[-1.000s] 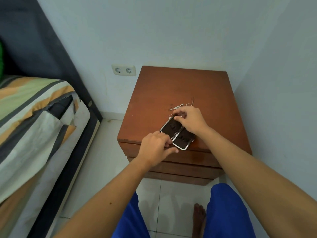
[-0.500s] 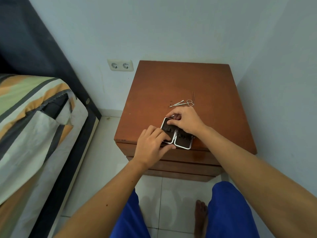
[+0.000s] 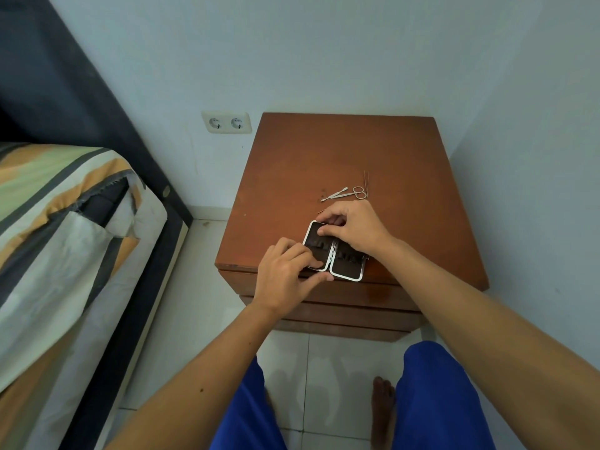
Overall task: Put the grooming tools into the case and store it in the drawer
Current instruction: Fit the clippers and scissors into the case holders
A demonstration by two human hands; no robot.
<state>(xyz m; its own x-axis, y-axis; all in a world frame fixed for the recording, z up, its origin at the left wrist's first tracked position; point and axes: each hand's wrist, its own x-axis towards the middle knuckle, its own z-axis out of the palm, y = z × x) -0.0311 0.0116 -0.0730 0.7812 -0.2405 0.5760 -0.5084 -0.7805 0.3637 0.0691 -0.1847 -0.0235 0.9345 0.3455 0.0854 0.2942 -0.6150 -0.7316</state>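
Observation:
A small open case (image 3: 345,267) with dark lining and a silver rim lies flat at the front edge of the brown nightstand (image 3: 324,151). My left hand (image 3: 285,271) grips the near corner of its left half, thumb under the rim. My right hand (image 3: 354,228) rests over the case's far end, fingers pinched on a thin metal tool whose tip (image 3: 320,211) sticks out to the left. Behind the hands lie small scissors (image 3: 356,192), a flat metal pusher (image 3: 334,193) and thin tweezers (image 3: 367,180). The drawer fronts (image 3: 357,292) below the top are shut.
A bed with striped bedding (image 3: 65,222) and a dark frame stands to the left. A double wall socket (image 3: 226,123) is left of the nightstand. A wall runs close along the right side. My knees in blue shorts (image 3: 438,401) are over the tiled floor.
The case has turned from slanted to square with the front edge. My left fingers have slid onto its left half. My right hand has shifted to the case's far end.

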